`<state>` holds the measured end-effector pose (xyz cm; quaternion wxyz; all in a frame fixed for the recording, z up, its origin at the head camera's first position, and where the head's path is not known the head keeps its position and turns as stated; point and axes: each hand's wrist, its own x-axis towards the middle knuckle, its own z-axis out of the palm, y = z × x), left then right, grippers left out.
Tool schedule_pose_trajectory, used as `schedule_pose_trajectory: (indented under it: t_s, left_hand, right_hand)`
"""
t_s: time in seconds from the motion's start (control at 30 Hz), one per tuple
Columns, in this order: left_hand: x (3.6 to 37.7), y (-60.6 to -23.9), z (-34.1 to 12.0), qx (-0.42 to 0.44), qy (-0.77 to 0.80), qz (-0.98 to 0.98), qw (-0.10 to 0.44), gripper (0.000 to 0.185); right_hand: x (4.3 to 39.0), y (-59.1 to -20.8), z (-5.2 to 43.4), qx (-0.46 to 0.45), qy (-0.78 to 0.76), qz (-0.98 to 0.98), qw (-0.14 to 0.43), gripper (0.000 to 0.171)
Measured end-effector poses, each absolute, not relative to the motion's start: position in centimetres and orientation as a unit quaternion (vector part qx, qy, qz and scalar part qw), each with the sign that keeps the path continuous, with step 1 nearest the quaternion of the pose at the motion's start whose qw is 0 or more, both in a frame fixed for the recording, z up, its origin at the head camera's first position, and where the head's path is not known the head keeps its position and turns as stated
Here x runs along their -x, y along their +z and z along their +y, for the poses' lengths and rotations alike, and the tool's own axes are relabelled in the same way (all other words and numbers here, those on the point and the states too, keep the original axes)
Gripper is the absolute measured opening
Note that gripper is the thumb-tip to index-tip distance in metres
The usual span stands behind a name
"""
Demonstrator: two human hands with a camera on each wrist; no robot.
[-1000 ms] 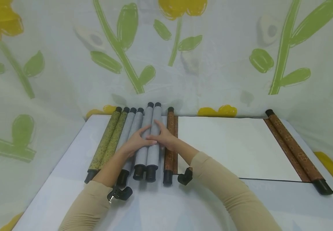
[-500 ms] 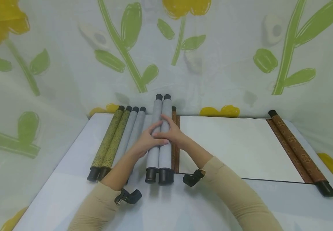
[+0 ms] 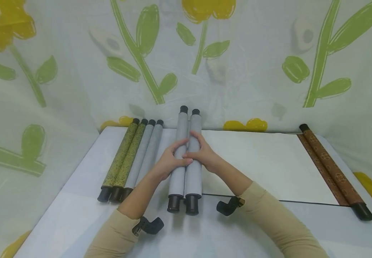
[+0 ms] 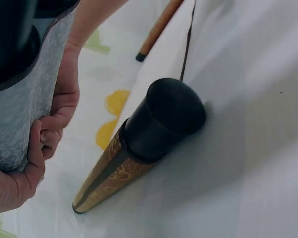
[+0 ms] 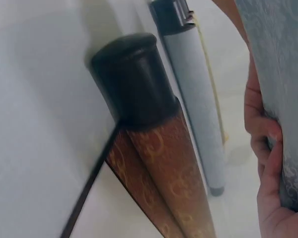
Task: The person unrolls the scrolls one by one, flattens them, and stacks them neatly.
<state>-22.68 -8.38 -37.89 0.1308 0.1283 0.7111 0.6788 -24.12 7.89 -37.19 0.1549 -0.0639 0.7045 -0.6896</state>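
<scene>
Hidden or cut off: brown roller under the grey scroll pair absent from the head view, covered by the pair; seen only in the wrist views as a patterned brown roller [image 4: 109, 173] with a rounded black end cap [image 4: 164, 119]. Lower forearms cut off at the bottom frame edge. Right end of the far brown roller [image 3: 332, 172] close to the right frame edge, its cap [image 3: 363, 212] near the lower right. Top of the left wrist view blocked by a dark, blurred cap.

Writing and labels: none legible on any scroll; only round gold motifs on the brown cloth.

Grey scroll pair [image 3: 186, 157]: centre of the head view, two rolls side by side, lifted above the open white sheet [image 3: 263, 165], far ends higher in frame than the neighbouring rolls. Left hand [image 3: 169, 163] grasping the left roll, fingers wrapped over its top. Right hand [image 3: 203, 154] grasping the right roll, thumb and fingers curled round it. Grey surface finely embossed, woven in look; black cylindrical knobs at both ends.

Centre left: two green-gold mottled rolls [image 3: 121, 157] and two plain grey rolls [image 3: 145, 154], lying touching in a row on the pale table [image 3: 60, 218].

Background: light cloth printed with green stems and yellow flowers [image 3: 205, 7]. Beige sleeves, black wrist-mounted cameras [image 3: 227, 206].
</scene>
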Motion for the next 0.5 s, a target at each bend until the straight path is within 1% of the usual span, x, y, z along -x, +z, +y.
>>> schedule_pose_trajectory:
  t_s: [0.3, 0.5]
  left_hand:
    - [21.9, -36.9, -8.1, -0.129, 0.673, 0.714, 0.143, 0.076]
    - [21.6, -36.9, -7.8, -0.109, 0.653, 0.736, 0.139, 0.076]
  right_hand:
    - [23.5, -36.3, 9.3, 0.077, -0.692, 0.698, 0.167, 0.097]
    - [22.7, -35.8, 11.3, 0.083, -0.694, 0.691, 0.184, 0.091]
